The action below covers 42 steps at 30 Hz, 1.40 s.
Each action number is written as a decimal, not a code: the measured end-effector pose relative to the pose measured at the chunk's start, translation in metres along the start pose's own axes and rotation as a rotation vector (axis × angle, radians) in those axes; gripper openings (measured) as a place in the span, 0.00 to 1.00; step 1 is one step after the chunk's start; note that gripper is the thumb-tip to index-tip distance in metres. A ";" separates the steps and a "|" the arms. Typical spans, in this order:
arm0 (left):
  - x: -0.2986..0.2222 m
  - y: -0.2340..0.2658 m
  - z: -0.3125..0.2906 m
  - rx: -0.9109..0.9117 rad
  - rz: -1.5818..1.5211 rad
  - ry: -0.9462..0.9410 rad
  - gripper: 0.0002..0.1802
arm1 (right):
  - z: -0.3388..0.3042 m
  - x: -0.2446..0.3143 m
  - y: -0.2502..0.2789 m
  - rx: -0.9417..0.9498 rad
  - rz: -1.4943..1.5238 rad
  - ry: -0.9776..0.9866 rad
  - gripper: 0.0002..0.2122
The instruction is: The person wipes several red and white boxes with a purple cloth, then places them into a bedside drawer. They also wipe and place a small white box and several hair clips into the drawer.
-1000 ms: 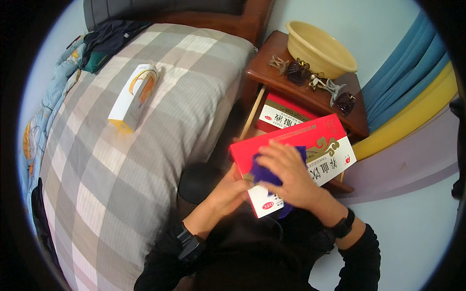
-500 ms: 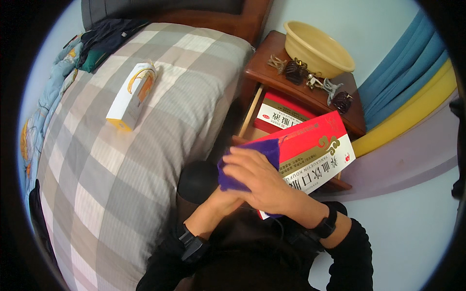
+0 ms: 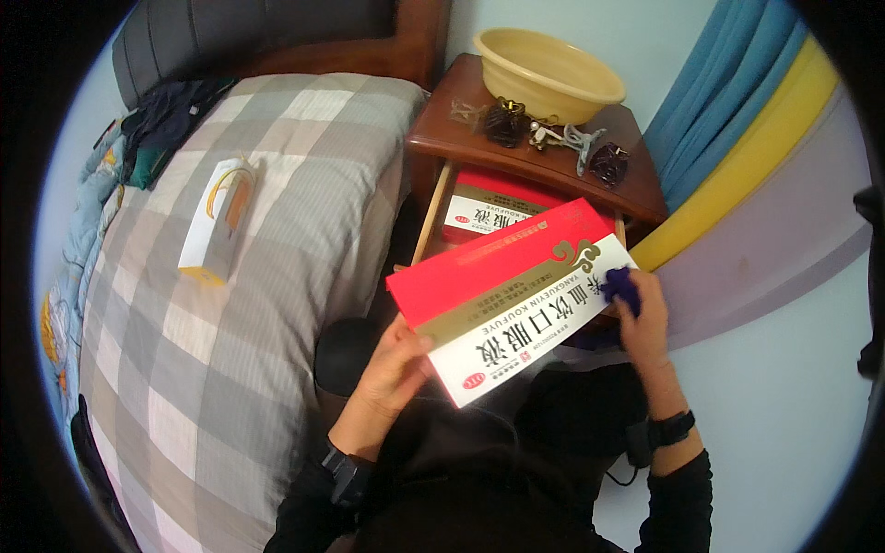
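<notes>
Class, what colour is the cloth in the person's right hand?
The cloth is deep purple; it shows best in the head view.

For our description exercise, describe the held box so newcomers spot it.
Right of the bed stands a nightstand, drawer open. The left hand holds the box, partly hiding the drawer. Unlike its red, gold and white lookalike inside, it has a purple cloth at its right.

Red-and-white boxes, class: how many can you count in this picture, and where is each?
2. One red-and-white box is held in the left hand; the other box lies in the open drawer. The held box blocks part of the drawer, so more may be hidden.
</notes>
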<state>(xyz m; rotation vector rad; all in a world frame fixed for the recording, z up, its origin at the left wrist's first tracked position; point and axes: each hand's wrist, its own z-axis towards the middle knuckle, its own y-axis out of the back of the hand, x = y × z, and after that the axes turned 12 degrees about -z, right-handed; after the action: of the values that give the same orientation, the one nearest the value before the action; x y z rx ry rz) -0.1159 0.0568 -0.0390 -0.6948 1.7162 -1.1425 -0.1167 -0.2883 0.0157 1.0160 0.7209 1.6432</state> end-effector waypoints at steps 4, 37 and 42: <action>-0.030 -0.007 0.009 -0.001 0.063 0.048 0.32 | 0.016 -0.043 0.009 0.048 0.314 -0.505 0.16; -0.060 -0.007 0.200 0.146 1.816 -0.175 0.51 | 0.053 -0.022 -0.023 0.583 0.115 -0.097 0.15; -0.055 -0.007 0.202 0.109 1.993 -0.333 0.45 | 0.048 -0.025 -0.043 0.512 0.050 -0.233 0.16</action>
<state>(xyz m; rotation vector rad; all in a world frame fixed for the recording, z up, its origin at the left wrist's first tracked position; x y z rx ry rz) 0.0900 0.0212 -0.0389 0.8531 1.1397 0.3255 -0.0519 -0.3009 -0.0052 1.5694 0.9869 1.3752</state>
